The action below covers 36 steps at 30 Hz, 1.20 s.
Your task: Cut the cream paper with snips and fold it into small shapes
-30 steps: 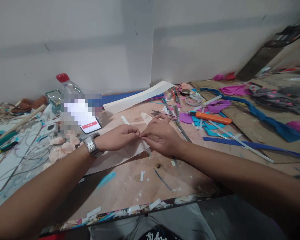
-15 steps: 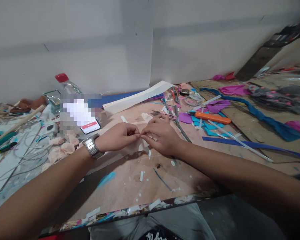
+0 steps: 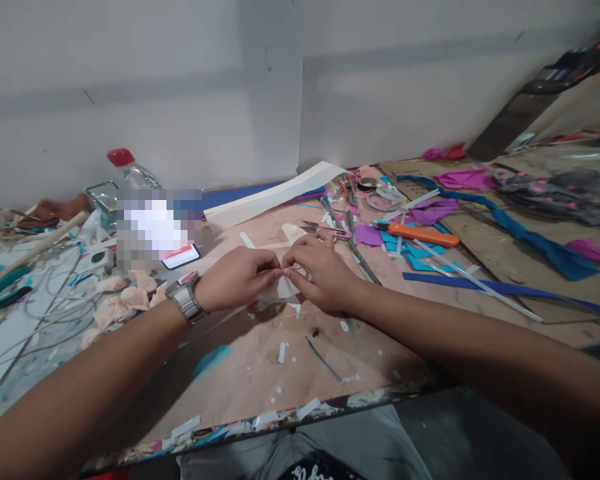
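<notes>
At the middle of the table, my left hand [image 3: 239,277], with a metal wristwatch [image 3: 186,297] on its wrist, is closed with thumb and forefinger pinched together. They meet the fingertips of my right hand [image 3: 321,275], also closed in a pinch. Between them is a thin cream paper piece [image 3: 284,288], which looks crinkled and hangs just below the fingertips. Fingers cover part of it. Beyond the right knuckles lie small scissors with pink handles [image 3: 330,230]. A cream scrap [image 3: 291,231] rests behind the hands.
A phone [image 3: 183,257] stands left of the hands, near a red-capped bottle [image 3: 137,175]. Behind runs a long cream paper strip [image 3: 275,197]. Rightward are an orange cutter [image 3: 420,235], a blue strip [image 3: 500,285] and a twisted blue length [image 3: 520,230]. Green-handled pliers [image 3: 5,283] lie far left.
Both hands stay close together at nearly the same spot. More of the cream paper now shows below the fingertips, and the pale sheet under my left wrist shows less.
</notes>
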Each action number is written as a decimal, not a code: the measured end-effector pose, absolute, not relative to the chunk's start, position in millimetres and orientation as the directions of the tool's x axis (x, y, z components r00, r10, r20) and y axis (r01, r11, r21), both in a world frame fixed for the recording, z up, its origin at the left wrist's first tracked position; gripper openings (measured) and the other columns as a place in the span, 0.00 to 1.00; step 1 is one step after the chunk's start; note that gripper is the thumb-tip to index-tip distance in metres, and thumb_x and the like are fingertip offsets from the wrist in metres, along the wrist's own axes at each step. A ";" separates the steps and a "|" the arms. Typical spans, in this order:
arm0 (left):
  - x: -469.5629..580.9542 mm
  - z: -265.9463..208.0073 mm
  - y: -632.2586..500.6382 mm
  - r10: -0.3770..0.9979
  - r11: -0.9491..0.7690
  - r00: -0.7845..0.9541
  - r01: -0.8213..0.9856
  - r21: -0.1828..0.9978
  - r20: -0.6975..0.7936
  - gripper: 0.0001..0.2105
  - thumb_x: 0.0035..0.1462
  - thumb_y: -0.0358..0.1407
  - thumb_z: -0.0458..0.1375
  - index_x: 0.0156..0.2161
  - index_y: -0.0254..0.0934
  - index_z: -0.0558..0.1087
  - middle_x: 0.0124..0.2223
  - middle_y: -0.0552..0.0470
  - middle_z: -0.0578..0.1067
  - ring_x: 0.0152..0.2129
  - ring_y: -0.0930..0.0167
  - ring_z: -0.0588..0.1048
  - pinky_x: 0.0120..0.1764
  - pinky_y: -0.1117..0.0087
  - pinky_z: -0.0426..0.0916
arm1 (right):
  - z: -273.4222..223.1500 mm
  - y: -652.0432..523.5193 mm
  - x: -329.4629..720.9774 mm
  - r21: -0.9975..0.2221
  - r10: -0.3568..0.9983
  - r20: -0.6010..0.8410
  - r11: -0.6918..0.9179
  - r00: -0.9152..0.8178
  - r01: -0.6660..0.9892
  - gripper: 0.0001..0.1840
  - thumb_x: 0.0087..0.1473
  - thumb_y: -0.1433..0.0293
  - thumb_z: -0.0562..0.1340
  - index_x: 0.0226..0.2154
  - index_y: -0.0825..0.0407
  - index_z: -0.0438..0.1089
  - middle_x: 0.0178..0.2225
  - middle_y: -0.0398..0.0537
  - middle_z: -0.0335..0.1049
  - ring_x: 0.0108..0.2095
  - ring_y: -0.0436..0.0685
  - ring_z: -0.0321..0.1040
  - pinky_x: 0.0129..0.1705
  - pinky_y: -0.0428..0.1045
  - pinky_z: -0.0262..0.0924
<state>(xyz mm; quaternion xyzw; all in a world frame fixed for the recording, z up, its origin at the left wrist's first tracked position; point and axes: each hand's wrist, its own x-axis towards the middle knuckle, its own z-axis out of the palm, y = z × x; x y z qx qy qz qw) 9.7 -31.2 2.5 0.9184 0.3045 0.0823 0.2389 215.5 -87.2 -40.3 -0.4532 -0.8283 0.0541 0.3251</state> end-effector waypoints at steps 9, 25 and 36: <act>9.8 1.1 -29.9 0.594 -0.710 0.803 0.506 0.490 0.032 0.14 0.68 0.43 0.54 0.36 0.35 0.76 0.30 0.53 0.76 0.25 0.73 0.68 0.30 0.71 0.55 | -41.5 -85.3 215.2 -0.415 0.806 0.461 0.565 -0.371 0.713 0.05 0.62 0.69 0.58 0.34 0.51 0.68 0.36 0.49 0.75 0.45 0.61 0.65 0.52 0.60 0.44; 6.6 2.0 -29.0 0.553 -0.688 0.833 0.471 0.552 -0.021 0.14 0.66 0.44 0.54 0.36 0.36 0.74 0.28 0.55 0.73 0.24 0.74 0.67 0.29 0.71 0.55 | -42.1 -84.5 215.8 -0.381 0.771 0.520 0.595 -0.368 0.707 0.06 0.60 0.70 0.59 0.31 0.50 0.69 0.32 0.45 0.75 0.44 0.59 0.68 0.52 0.59 0.45; 6.7 1.2 -26.9 0.553 -0.679 0.832 0.488 0.548 -0.055 0.12 0.64 0.42 0.55 0.36 0.35 0.75 0.29 0.54 0.74 0.25 0.73 0.68 0.30 0.71 0.56 | -43.2 -83.5 217.0 -0.384 0.766 0.522 0.603 -0.374 0.699 0.05 0.60 0.69 0.60 0.33 0.50 0.72 0.33 0.46 0.77 0.42 0.59 0.68 0.53 0.60 0.46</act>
